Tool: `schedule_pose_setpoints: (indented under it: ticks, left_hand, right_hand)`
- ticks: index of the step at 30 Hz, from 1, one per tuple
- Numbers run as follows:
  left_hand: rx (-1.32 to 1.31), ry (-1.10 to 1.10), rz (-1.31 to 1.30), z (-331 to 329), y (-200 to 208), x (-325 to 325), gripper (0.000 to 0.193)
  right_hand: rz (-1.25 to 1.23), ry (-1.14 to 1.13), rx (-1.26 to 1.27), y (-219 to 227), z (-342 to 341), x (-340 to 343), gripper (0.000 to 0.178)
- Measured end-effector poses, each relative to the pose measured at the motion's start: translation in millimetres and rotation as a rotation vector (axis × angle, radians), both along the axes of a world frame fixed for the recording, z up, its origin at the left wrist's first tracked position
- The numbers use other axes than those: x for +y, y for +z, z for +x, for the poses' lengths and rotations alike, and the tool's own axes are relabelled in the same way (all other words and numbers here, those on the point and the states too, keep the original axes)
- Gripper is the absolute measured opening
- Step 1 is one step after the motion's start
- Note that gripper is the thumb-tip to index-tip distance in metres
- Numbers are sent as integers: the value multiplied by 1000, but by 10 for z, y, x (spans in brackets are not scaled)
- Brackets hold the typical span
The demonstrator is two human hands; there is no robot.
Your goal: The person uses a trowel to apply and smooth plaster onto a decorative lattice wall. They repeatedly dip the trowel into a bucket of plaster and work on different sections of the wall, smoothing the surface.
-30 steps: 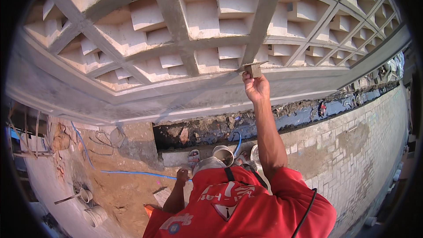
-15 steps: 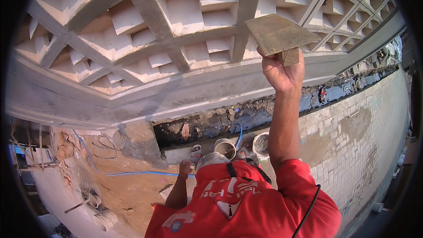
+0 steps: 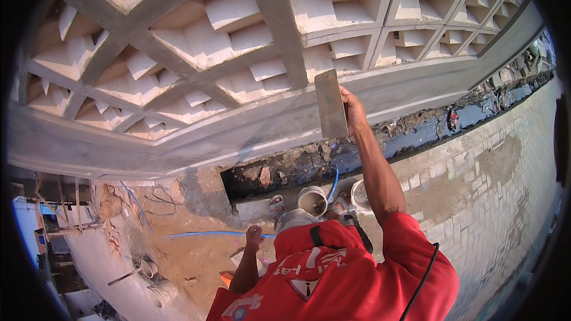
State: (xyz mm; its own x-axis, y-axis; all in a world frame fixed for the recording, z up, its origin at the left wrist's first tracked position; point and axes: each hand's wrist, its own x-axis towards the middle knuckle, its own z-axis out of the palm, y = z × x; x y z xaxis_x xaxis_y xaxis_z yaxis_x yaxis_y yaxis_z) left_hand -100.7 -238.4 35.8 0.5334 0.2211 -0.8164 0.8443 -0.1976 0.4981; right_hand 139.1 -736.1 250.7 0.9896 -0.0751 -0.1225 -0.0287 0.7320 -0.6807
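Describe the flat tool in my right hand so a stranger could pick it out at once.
Start at the pale lattice wall filling the top of the picture. Near the lattice's lower edge, the raised right hand holds a flat trowel. Unlike the chunky pale blocks recessed in the lattice, it is one thin, grey-brown rectangle, longer than wide.

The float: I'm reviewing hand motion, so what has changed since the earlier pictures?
Since half a second ago, the float came left and down in the picture and turned so its long edges run roughly up and down. The right hand kept hold of it. The left hand stayed low, near the blue hose.
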Motion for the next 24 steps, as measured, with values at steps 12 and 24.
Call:
schedule_pose_setpoints:
  ticks: [12, 24]
  left_hand:
    - [51, 10, 43, -605, 72, -340, 20]
    - [-9, 91, -63, -560, 23, -294, 20]
  right_hand:
    - [-246, -42, -35, -268, 198, 100, 47]
    - [-304, -39, -122, 345, 227, 69, 47]
